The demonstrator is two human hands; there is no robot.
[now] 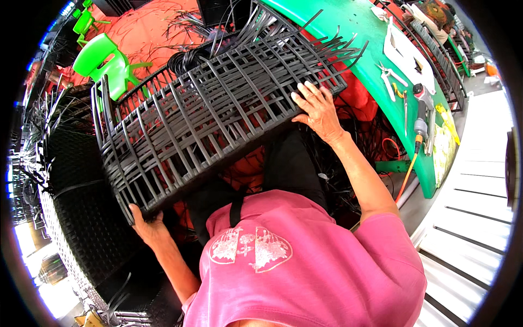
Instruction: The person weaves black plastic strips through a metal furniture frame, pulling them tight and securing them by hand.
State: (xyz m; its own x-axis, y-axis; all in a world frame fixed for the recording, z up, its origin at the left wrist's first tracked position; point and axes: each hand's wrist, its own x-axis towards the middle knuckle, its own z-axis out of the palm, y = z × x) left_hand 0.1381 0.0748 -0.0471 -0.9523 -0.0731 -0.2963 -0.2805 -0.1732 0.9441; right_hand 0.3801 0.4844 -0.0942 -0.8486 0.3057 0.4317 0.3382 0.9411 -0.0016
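A long black frame (188, 128) with crossbars and flat black wicker strips woven through them lies tilted across my front, its right end farther from me than its left. Loose strip ends (340, 49) fan out at its far right. My left hand (150, 228) holds the near left corner, thumb on the edge and the other fingers partly hidden beneath. At the near right edge, my right hand (318, 111) grips the frame with its fingers laid over the top bar.
On the right, a green table (338, 24) bears wire cutters (390, 80), an air tool (420, 114) with an orange hose, and a white curved panel (406, 54). Green plastic chairs (106, 60) stand at far left. Dark woven wicker pieces (81, 218) rise beside my left arm.
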